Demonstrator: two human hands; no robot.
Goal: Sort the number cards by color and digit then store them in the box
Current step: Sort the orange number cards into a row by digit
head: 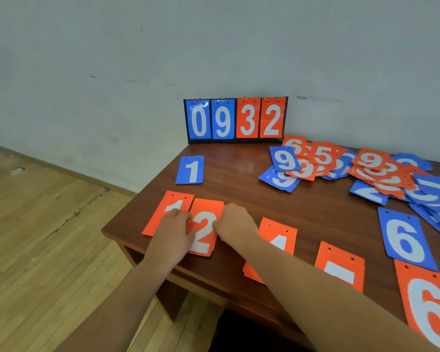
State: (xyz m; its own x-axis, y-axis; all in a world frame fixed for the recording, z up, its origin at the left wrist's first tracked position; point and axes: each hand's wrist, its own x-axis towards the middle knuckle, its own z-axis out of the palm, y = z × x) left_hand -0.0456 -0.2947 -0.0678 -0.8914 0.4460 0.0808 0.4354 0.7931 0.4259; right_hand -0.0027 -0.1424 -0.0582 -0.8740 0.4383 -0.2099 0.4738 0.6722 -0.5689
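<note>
Orange 2 stack (203, 236) lies near the front left corner of the table (239, 179). It is pinched at its left edge by the left hand (173, 229) and at its right edge by the right hand (235, 222), fingers curled on it.

Laid out around it: orange 1 (167, 207), blue 1 (190, 170), orange 4 (280, 237), orange 5 (341, 268), blue 6 (404, 240), orange 6 (427, 308). A mixed heap (366, 171) is left unsorted at right. A flip scoreboard (235, 119) stands at the wall. No box is seen.

Judged: sorting early, storing not begun.

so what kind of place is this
Probably a plain indoor room, perhaps a sports hall office: a wooden desk against a scuffed bare wall, worn plank flooring, and a flip scoreboard.
</note>
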